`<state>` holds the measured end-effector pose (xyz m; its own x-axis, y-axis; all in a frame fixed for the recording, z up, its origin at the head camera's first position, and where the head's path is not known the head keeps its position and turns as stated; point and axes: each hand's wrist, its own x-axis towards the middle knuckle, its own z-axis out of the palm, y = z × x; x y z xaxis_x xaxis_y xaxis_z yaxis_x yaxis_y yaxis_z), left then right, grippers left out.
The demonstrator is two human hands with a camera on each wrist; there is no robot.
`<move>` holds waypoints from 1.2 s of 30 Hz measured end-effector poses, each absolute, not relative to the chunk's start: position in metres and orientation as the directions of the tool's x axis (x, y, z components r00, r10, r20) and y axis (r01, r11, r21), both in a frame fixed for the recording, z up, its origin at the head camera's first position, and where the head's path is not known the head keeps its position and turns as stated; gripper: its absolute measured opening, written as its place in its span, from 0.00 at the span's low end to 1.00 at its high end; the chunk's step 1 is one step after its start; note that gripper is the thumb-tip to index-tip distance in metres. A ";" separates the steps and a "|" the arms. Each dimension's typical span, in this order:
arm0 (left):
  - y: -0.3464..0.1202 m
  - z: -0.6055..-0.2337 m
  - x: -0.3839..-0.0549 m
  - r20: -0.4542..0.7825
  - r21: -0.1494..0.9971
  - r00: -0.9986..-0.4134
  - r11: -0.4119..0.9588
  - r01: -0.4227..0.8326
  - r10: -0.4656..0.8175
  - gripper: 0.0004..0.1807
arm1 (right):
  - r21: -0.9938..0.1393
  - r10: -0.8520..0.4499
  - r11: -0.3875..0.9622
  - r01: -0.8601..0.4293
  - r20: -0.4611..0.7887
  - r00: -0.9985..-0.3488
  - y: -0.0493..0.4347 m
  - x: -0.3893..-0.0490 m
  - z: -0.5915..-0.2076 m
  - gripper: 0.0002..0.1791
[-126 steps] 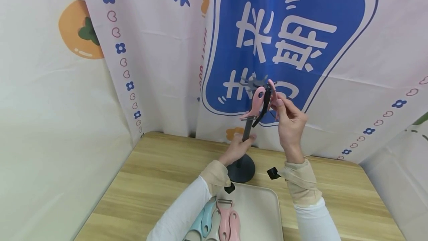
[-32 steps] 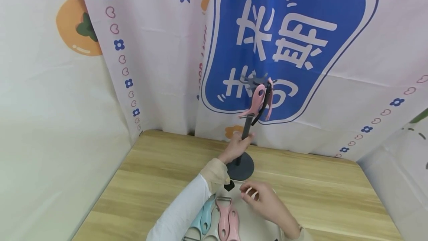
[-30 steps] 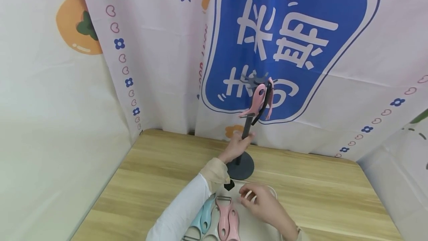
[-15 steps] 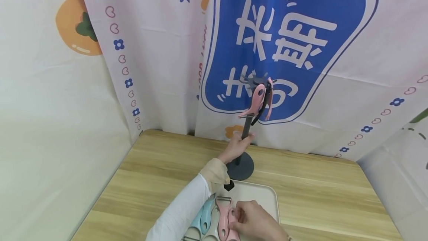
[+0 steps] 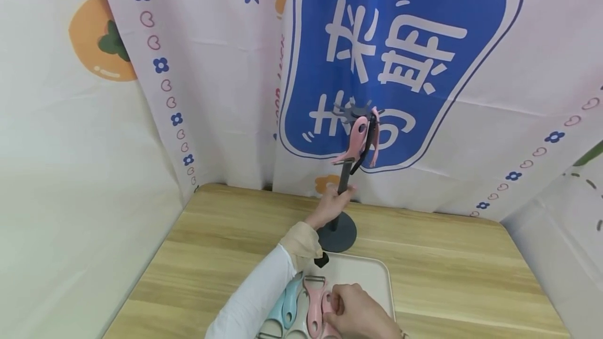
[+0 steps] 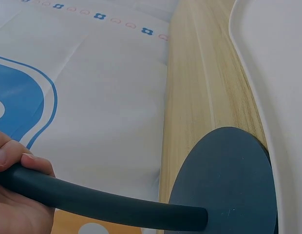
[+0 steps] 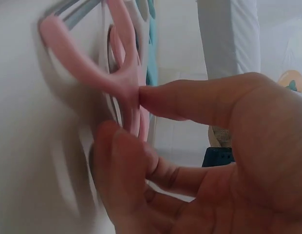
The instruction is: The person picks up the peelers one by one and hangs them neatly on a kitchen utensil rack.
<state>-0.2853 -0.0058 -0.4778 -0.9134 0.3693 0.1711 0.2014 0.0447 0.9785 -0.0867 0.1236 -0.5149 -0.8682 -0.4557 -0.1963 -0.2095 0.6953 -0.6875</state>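
My left hand [image 5: 330, 207] grips the dark upright pole [image 6: 107, 202] of a round-based stand [image 5: 343, 233] with a hooked top. From its hooks hang a pink peeler [image 5: 356, 140], a second pink item [image 5: 375, 143] and a slim black piece [image 5: 363, 156] between them. In the light tray, my right hand [image 5: 358, 312] pinches another pink peeler [image 7: 122, 80] near its forked head, thumb on one side and fingers on the other. Its blade end points toward the upper left of the right wrist view.
Beside the pinched peeler, the tray [image 5: 388, 286] holds one more pink peeler [image 5: 314, 305], a blue one [image 5: 290, 305] and a whitish one [image 5: 300, 320]. The wooden table [image 5: 452, 260] runs back to a printed cloth [image 5: 240, 119] behind the stand.
My right hand has come down from the hanging pink item to the tray, then moved left onto the pink peeler there. The left hand keeps its grip on the pole.
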 end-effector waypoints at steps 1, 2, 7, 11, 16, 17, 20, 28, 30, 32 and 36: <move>-0.006 -0.478 -0.285 0.174 0.978 -0.912 0.040 0.203 0.371 0.28 | -0.684 -0.448 0.701 -0.204 -0.199 -0.872 0.123 -0.086 -0.515 0.12; -0.006 -0.478 -0.285 0.174 0.978 -0.912 0.040 0.203 0.372 0.28 | -0.680 -0.440 0.706 -0.200 -0.199 -0.876 0.122 -0.086 -0.516 0.12; -0.006 -0.478 -0.285 0.170 0.978 -0.913 0.047 0.202 0.371 0.31 | -0.636 -0.382 0.747 -0.194 -0.171 -0.908 0.114 -0.082 -0.517 0.10; -0.006 -0.476 -0.285 0.178 0.977 -0.915 0.043 0.207 0.362 0.30 | -0.584 -0.341 0.791 -0.182 -0.174 -0.924 0.109 -0.081 -0.516 0.10; -0.005 -0.476 -0.286 0.190 0.975 -0.914 0.036 0.218 0.359 0.28 | -0.553 -0.329 0.815 -0.172 -0.199 -0.923 0.107 -0.082 -0.517 0.13; -0.005 -0.476 -0.286 0.191 0.975 -0.913 0.036 0.218 0.360 0.28 | -0.556 -0.331 0.814 -0.169 -0.204 -0.921 0.107 -0.082 -0.517 0.14; -0.005 -0.477 -0.285 0.190 0.975 -0.912 0.036 0.218 0.363 0.29 | -0.575 -0.333 0.803 -0.156 -0.215 -0.918 0.108 -0.082 -0.517 0.14; -0.007 -0.480 -0.285 0.189 0.975 -0.908 0.035 0.218 0.375 0.29 | -0.602 -0.344 0.782 -0.163 -0.199 -0.918 0.113 -0.080 -0.516 0.11; -0.007 -0.480 -0.285 0.188 0.975 -0.908 0.036 0.217 0.374 0.29 | -0.630 -0.344 0.763 -0.147 -0.203 -0.917 0.117 -0.081 -0.512 0.11; -0.007 -0.479 -0.285 0.191 0.974 -0.908 0.039 0.221 0.372 0.29 | -0.640 -0.344 0.753 -0.151 -0.187 -0.920 0.121 -0.083 -0.509 0.11; -0.005 -0.480 -0.287 0.195 0.973 -0.910 0.044 0.226 0.367 0.29 | -0.648 -0.337 0.740 -0.182 -0.122 -0.934 0.130 -0.091 -0.501 0.11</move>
<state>-0.2867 -0.0053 -0.4798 -0.9097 0.3667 0.1946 0.2260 0.0442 0.9731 -0.0906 0.1300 -0.5013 -0.9336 -0.3367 -0.1224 -0.1819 0.7399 -0.6477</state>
